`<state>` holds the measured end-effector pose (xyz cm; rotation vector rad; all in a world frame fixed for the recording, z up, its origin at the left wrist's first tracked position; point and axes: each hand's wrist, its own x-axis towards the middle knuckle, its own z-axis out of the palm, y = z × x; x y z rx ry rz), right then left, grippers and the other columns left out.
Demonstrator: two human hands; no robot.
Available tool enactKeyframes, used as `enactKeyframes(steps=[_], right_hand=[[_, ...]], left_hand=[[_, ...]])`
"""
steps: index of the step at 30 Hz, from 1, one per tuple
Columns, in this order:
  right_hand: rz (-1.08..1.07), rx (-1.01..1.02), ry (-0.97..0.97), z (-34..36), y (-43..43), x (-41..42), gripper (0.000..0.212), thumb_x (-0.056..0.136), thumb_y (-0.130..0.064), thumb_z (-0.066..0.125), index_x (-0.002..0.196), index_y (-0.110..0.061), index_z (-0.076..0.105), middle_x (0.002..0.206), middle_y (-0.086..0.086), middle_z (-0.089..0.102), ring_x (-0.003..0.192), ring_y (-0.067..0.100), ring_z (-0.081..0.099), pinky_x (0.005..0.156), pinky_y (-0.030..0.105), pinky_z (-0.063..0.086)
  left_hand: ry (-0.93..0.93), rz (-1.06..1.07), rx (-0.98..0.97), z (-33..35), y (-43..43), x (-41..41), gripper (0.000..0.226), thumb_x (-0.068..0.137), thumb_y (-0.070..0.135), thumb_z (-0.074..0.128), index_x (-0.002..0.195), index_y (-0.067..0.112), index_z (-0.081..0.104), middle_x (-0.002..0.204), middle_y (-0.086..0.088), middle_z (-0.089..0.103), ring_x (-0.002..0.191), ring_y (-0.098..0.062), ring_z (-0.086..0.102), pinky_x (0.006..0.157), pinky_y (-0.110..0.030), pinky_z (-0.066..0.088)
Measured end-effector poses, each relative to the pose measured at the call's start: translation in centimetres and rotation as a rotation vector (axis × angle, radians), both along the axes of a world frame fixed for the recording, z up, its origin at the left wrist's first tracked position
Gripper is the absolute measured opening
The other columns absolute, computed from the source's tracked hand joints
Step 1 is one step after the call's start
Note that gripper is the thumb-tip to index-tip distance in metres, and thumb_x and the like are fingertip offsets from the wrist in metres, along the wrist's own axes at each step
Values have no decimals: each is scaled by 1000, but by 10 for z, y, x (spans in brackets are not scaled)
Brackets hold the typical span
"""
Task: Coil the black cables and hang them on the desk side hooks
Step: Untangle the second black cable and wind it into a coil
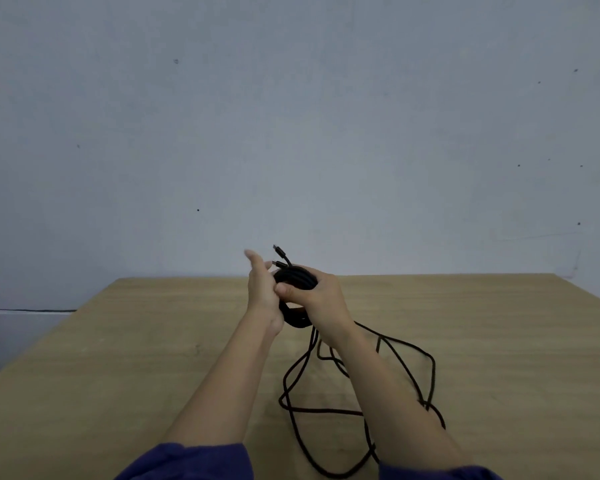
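Near: loose cable (326, 409) sprawls in tangled loops on the desk (153, 341), right of centre. Mid-desk, raised: right hand (321, 292) clamps the coil (297, 273); left hand (262, 289) lies straight-fingered against its left side, gripping nothing. Best to feed slack in even turns, plugs (278, 250) kept clear. Open desk lies left; the far edge sits just beyond; hooks unseen.

Coil (297, 278) up over the counter (153, 341), left hand (262, 292) on its left, right hand (321, 294) on its right. Loose cable (406, 358) sprawls on the counter below, seemingly passing under the right forearm. Wall (291, 133) behind.
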<state>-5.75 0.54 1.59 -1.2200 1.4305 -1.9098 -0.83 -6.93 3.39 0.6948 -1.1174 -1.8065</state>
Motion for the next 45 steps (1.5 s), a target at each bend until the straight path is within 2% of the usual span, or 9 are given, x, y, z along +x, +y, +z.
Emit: enactKeyframes(steps=[11,13,16,21,30,36,40,42,45], right_hand=[[-165,5,-230,23,1,-8,13,75,-1,73,84,-9,69,59,-2,66,50,21,65,50,26,50],[-189,-123,-446,31,1,-14,12,77,-4,72,88,-9,69,67,1,68,55,28,67,53,32,54],[-192,-243,-650,43,4,-19,14,79,-7,72,91,-8,67,83,11,68,62,37,67,59,40,55],[-246,-435,-852,59,22,-43,25,82,-7,68,107,-5,62,86,12,69,54,30,66,53,34,56],[-477,-567,-922,34,50,-90,16,80,-5,71,95,-7,65,106,13,68,100,33,66,78,49,56],[-664,-374,-949,-19,35,-56,16,81,-6,70,95,-7,65,91,1,66,61,17,69,56,32,58],[-709,-321,-999,-27,30,-41,17,79,-9,73,89,-8,59,83,-2,63,54,16,65,66,38,54],[-698,-343,-993,-22,26,-34,17,79,-9,73,89,-9,59,82,-2,63,48,11,65,62,33,53],[-626,-382,-988,-12,23,-20,11,82,-9,70,84,-15,61,81,-4,64,45,6,64,60,28,52]], left_hand=[[151,-97,52,-13,7,1,61,93,60,27,137,16,28,143,-4,32,133,-25,35,111,-52,23],[62,-277,-224,-27,24,8,58,94,54,16,131,17,41,130,1,51,125,-11,44,109,-37,24],[-354,-486,-704,-51,33,14,11,85,19,65,93,19,59,81,10,64,79,0,58,75,-14,44],[-1179,-29,-1160,-58,1,21,19,83,14,51,94,15,67,94,-11,69,94,-30,62,72,-32,46],[-1394,568,-1433,-50,-94,80,43,46,33,90,69,8,64,57,-11,62,72,-29,59,66,-40,39],[-1855,-9,-1132,-31,-74,69,85,68,61,68,135,20,35,139,-2,40,130,-23,30,103,-42,28],[-945,-22,-825,-18,-22,45,9,83,20,59,85,12,62,92,-7,63,91,-22,60,70,-26,40],[-623,-352,-265,-22,21,35,37,90,31,47,64,6,58,68,-11,59,53,-18,56,51,-25,33],[-413,-747,342,-50,58,18,88,82,73,23,91,-8,58,83,-18,59,65,-24,55,60,-27,40]])
